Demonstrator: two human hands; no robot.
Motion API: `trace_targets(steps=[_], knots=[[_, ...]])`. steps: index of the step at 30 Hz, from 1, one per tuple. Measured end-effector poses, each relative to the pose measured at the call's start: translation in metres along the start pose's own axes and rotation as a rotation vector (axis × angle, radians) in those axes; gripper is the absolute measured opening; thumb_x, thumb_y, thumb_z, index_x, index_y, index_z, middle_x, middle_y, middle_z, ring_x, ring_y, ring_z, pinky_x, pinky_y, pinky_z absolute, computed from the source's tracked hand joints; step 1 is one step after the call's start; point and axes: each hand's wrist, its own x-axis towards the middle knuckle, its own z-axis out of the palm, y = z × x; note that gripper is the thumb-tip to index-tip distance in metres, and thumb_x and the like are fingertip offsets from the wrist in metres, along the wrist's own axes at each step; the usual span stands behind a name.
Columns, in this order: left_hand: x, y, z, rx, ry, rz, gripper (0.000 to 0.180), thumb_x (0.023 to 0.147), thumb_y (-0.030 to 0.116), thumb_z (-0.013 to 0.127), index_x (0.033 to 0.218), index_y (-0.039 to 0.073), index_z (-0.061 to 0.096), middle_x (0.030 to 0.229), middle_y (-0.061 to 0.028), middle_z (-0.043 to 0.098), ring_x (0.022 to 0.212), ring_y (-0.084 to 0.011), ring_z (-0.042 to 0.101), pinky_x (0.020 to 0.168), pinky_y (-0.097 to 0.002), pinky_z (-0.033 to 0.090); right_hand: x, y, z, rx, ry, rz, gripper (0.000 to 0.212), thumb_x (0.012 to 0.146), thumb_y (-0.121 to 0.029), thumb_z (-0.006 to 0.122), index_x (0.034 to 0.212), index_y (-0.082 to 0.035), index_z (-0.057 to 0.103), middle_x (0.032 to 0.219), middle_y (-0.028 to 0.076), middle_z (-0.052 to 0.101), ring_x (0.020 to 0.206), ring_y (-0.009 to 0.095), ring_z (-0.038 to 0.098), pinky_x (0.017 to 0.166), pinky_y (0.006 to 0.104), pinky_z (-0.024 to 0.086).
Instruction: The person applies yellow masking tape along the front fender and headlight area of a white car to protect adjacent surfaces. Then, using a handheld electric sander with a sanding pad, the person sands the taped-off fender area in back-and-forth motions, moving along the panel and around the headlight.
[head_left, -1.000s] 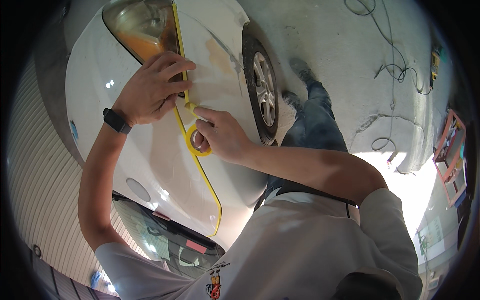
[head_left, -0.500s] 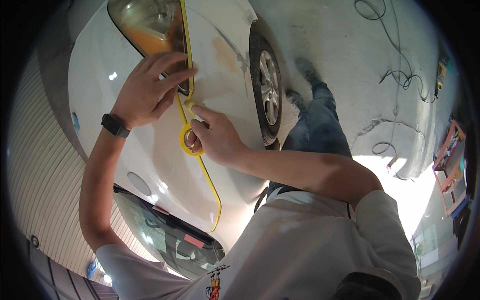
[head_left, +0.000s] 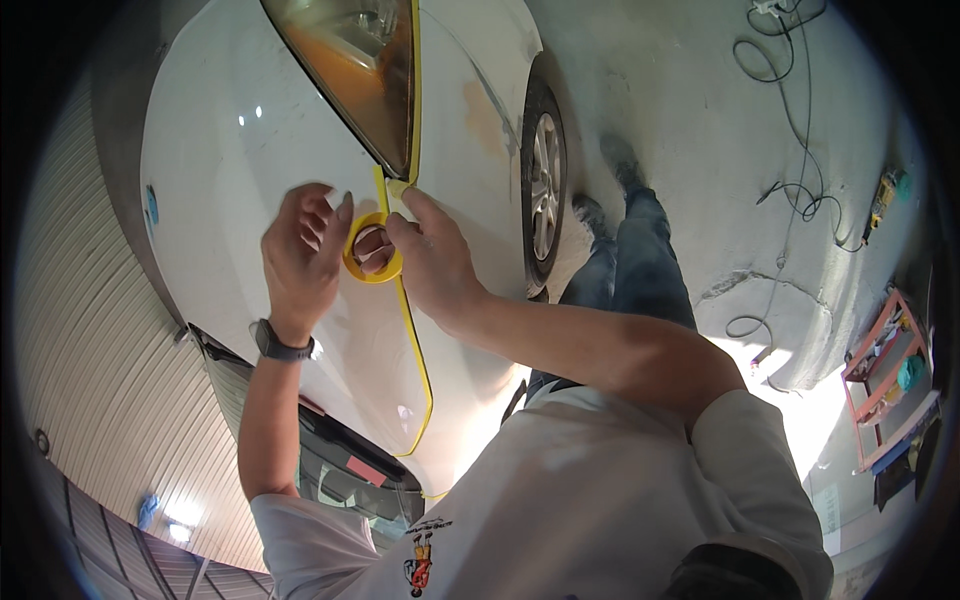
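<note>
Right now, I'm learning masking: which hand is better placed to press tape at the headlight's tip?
Probably the right hand: holding the tape roll, it extends a finger beside the headlight's tip; the left hand is farther off.

From where I stand, no words can be read. Small dark lettering point(head_left: 430, 524) crosses the white shirt point(head_left: 570, 450), bottom centre of the frame, just above a printed figure point(head_left: 419, 566) in red and yellow. A pale sheet point(head_left: 826, 508), lower right, shows only faint, illegible marks.
</note>
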Motion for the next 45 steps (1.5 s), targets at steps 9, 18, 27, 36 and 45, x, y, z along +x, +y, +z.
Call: trace_targets(steps=[9, 18, 27, 36, 45], knots=[[-0.022, -0.015, 0.008, -0.669, -0.064, -0.655, 0.032, 0.107, 0.035, 0.068, 0.093, 0.006, 0.074, 0.083, 0.0011, 0.07, 0.066, -0.0057, 0.063, 0.059, -0.02, 0.051, 0.0, -0.025, -0.02, -0.33, 0.042, 0.081, 0.078, 0.1, -0.031, 0.061, 0.158, 0.008, 0.027, 0.122, 0.02, 0.071, 0.122, 0.024, 0.066, 0.107, 0.0345, 0.048], [0.044, -0.029, -0.002, -0.571, 0.131, -0.411, 0.048, 0.096, 0.045, 0.078, 0.089, -0.002, 0.077, 0.071, -0.0007, 0.065, 0.063, -0.0078, 0.057, 0.058, -0.0247, 0.045, 0.066, -0.136, -0.015, -1.335, -0.522, -0.306, 0.053, 0.102, -0.024, 0.071, 0.144, 0.001, 0.051, 0.121, 0.014, 0.074, 0.109, 0.021, 0.072, 0.096, 0.035, 0.057], [-0.004, -0.007, 0.021, -0.353, 0.696, -0.272, 0.043, 0.1, 0.041, 0.073, 0.113, 0.0, 0.075, 0.103, -0.0122, 0.078, 0.087, -0.0238, 0.072, 0.075, -0.0344, 0.056, 0.136, -0.13, 0.074, -1.953, -1.056, -0.327, 0.048, 0.097, -0.046, 0.075, 0.122, -0.005, 0.077, 0.087, 0.012, 0.077, 0.082, 0.024, 0.074, 0.075, 0.0363, 0.057], [-0.038, 0.087, 0.159, 0.017, 0.572, -0.398, 0.067, 0.09, 0.028, 0.076, 0.146, -0.002, 0.056, 0.111, -0.0114, 0.059, 0.1, -0.0287, 0.06, 0.086, -0.0409, 0.049, 0.146, -0.12, 0.092, -1.931, -1.287, -0.224, 0.054, 0.095, -0.056, 0.07, 0.122, -0.009, 0.08, 0.096, 0.01, 0.079, 0.084, 0.026, 0.073, 0.081, 0.035, 0.057], [-0.035, 0.088, 0.175, 0.053, 0.59, -0.452, 0.077, 0.088, 0.03, 0.076, 0.152, -0.004, 0.05, 0.112, -0.0111, 0.059, 0.097, -0.0271, 0.058, 0.084, -0.04, 0.045, 0.179, -0.128, 0.085, -1.791, -1.268, -0.129, 0.042, 0.102, -0.037, 0.072, 0.118, 0.001, 0.078, 0.097, 0.006, 0.078, 0.09, 0.012, 0.069, 0.085, 0.0272, 0.054]])
